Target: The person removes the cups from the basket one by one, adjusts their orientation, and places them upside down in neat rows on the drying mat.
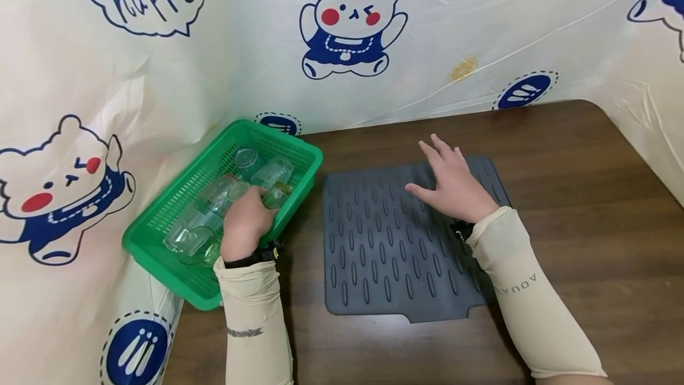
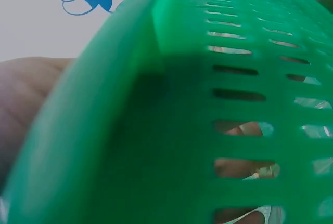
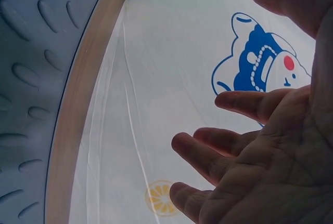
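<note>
My left hand (image 1: 247, 221) reaches down into a green plastic basket (image 1: 160, 260), among clear glasses and jars. Its fingers are mostly hidden beside a small glass (image 1: 276, 195) near the basket's right wall; I cannot tell if they grip it. A ribbed clear glass (image 1: 275, 171) and a round-topped glass (image 1: 247, 159) lie beyond the hand. On its left are a long clear glass vessel (image 1: 205, 207) and a greenish glass (image 1: 199, 245). My right hand (image 1: 454, 186) hovers over a dark grey mat (image 1: 374, 242), fingers spread and holding nothing, as the right wrist view also shows.
The slotted basket wall (image 2: 239, 109) fills most of the left wrist view. The mat lies on a brown wooden table (image 1: 577, 195), right of the basket. White printed sheeting (image 1: 256, 34) stands behind the table and along its left side.
</note>
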{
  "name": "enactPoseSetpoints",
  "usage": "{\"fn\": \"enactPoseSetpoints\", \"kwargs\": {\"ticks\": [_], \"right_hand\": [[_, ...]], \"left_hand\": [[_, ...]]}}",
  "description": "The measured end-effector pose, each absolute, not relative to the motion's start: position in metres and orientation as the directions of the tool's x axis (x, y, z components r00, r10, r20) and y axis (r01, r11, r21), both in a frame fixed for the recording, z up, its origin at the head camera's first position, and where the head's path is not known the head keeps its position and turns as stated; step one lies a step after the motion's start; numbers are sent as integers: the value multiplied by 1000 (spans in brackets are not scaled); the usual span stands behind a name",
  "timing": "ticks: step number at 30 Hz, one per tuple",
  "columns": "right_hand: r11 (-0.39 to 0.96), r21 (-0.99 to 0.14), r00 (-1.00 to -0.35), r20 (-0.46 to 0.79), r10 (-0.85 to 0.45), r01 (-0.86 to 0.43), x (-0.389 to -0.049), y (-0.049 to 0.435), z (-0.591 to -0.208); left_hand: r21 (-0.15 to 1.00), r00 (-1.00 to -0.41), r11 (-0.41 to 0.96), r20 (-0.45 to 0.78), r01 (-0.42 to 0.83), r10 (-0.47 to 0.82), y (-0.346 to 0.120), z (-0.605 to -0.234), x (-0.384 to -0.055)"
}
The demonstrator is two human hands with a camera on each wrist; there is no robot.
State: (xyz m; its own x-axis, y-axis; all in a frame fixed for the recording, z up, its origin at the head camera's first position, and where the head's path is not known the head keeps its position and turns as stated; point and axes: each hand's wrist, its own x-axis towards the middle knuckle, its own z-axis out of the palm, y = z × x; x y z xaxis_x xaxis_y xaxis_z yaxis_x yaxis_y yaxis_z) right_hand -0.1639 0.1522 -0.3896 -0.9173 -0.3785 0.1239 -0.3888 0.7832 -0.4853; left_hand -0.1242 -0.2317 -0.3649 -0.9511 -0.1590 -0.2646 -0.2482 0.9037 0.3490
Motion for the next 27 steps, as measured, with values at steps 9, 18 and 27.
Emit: {"fn": "enactPoseSetpoints", "kwargs": {"ticks": [9,18,27], "right_hand": [[783,-483,-917,142,-372,-392,-167,153,-389],[781,-486,-919,162,-360,-392,-166,152,-389],[775,-487,-915,180,-361,-402,-163,151,-389]], "left_hand": [[322,-965,923,-223,-209,-141,-230,-363,-126],[318,-961,921,-228,-225,-156,-230,-363,-126],[323,-962,920,-224,-223,-154,-231,-367,-126]]}}
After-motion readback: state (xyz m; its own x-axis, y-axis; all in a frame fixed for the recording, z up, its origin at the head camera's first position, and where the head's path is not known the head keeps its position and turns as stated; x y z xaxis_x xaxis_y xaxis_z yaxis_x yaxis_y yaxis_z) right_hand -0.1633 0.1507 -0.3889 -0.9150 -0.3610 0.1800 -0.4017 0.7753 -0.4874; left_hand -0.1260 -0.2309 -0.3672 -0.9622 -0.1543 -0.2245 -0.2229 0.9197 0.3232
